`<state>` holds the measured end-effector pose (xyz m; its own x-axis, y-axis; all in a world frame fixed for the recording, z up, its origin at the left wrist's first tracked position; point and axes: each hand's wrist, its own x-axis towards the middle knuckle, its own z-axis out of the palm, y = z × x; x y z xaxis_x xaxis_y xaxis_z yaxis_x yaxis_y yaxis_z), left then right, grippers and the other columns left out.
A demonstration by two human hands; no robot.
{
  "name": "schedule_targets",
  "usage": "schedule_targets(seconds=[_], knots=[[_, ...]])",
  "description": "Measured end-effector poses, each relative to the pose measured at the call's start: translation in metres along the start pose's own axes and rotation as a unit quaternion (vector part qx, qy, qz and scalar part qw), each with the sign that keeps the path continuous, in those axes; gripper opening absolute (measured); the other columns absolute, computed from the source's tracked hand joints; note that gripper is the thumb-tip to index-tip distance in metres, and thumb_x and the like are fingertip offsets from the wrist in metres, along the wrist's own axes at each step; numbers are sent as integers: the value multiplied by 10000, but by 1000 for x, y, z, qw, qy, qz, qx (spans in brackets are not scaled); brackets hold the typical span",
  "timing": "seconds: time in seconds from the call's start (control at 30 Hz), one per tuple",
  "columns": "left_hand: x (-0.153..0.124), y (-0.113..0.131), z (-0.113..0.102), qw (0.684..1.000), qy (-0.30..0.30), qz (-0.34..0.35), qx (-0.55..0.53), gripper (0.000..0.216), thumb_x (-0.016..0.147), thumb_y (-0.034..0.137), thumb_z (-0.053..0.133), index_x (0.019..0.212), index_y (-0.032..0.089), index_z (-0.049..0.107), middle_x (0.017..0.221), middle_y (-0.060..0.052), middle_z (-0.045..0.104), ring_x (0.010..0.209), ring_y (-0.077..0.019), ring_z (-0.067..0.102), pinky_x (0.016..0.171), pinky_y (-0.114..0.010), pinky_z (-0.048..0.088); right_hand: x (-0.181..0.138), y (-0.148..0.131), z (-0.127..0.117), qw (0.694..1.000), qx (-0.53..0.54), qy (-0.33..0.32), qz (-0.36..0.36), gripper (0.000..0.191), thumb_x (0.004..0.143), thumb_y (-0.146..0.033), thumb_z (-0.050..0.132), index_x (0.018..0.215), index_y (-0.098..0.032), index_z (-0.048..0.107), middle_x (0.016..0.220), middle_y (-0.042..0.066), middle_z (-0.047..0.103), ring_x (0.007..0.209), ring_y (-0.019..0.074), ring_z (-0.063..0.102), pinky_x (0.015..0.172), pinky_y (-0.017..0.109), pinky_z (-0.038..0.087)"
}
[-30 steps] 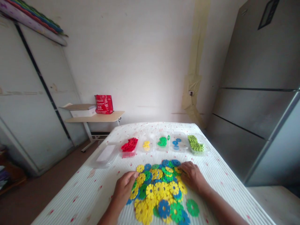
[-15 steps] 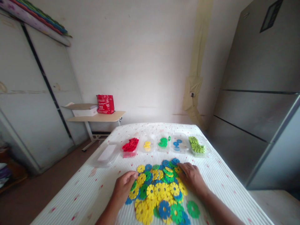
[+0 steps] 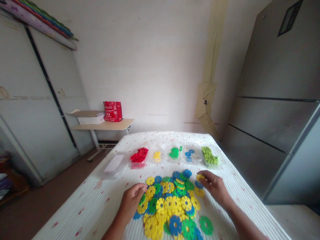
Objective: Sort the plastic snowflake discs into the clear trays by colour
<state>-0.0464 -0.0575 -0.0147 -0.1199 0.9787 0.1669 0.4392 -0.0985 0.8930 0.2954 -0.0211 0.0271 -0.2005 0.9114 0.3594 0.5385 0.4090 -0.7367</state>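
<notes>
A heap of notched plastic interlocking discs point(image 3: 170, 203) in yellow, green and blue lies on the table in front of me. At the right of the heap, my right hand point(image 3: 213, 186) pinches a yellow interlocking disc point(image 3: 200, 177) between thumb and fingers. A blue disc point(image 3: 199, 184) and another yellow disc point(image 3: 199, 192) lie just below it. Along the heap's left edge rests my left hand point(image 3: 133, 196), its fingers curled in and thumb against the index finger. Whatever it may hold is hidden. A green disc point(image 3: 142, 199) lies right beside its fingers.
Clear plastic boxes stand in a row beyond the heap, with red pieces point(image 3: 139, 155), yellow discs point(image 3: 156, 155), green discs point(image 3: 174, 152), blue discs point(image 3: 189, 154) and light-green pieces point(image 3: 209, 155). A clear container point(image 3: 113, 165) is at left. A grey fridge point(image 3: 272, 116) stands at right.
My right hand has moved right, off the heap's upper right edge, with a yellow disc now visible in its fingers. Discs it covered now show. My left hand has barely moved.
</notes>
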Motion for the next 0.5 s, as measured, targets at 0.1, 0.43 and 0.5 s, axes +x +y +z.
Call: schedule_targets(seconds=[0.1,0.43,0.5], knots=[[0,0,0,1000,-1,1,4,344,748,463,521,818,163,674,792,-28,708,776,-194,643,679,-220,489,-2,-7,-14,989,100,-64,92,221,725,-380,566,803,-174,590,654,-5,602,539,109,513,483,208,386],[0,1,-1,1000,5,2,15,351,743,462,512,818,161,678,812,-39,713,788,-203,647,694,-233,497,-5,19,-12,984,-21,-131,122,203,659,-150,484,825,-145,600,616,-4,594,503,105,543,490,211,416],[0,1,-1,1000,3,4,14,351,742,463,514,818,163,678,804,-36,713,776,-201,647,683,-231,499,-4,25,-16,983,-25,-123,131,228,662,-151,476,855,-136,597,600,-1,594,481,104,537,477,212,412]])
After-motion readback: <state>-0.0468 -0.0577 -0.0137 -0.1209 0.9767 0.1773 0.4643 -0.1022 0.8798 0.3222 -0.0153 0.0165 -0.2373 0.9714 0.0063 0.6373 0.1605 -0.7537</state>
